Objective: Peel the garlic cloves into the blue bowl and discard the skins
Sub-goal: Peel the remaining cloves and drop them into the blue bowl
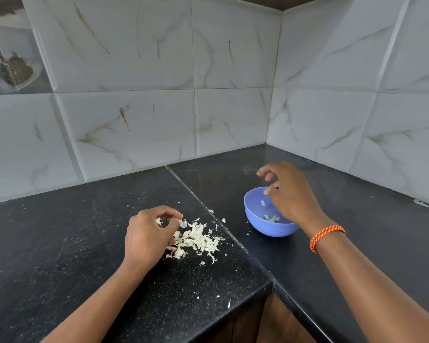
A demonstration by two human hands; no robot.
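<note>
Head view, looking down into a kitchen corner. Two runs of black speckled countertop (60,243) are joined at a seam that runs diagonally from the far wall toward the near edge, and a bit of brown wooden cabinet (263,323) is seen under the inside corner. Both walls are covered in big white marble-look tiles (124,45) with thin brown veins and a few brownish streaks; one printed tile (10,45) with a dark pattern is tucked in at the far left.

A messy pile of garlic skins (198,240) is spread on the left slab, just left of the seam, with small flakes scattered around it and a few near the counter's front edge. The left hand (149,233) is held at the pile's left side, fingers curled in, and a small piece of skin (183,223) is pinched at the fingertips.

The blue bowl (258,219) is set on the right slab, just past the seam. A few peeled garlic cloves (271,218) are seen at its bottom, and one more pale clove (263,203) shows against the inner wall. The right hand (290,194) is held over the bowl's far right rim, fingers loosely spread and pointing down, nothing gripped in it. An orange braided band (326,237) is worn on that wrist.
</note>
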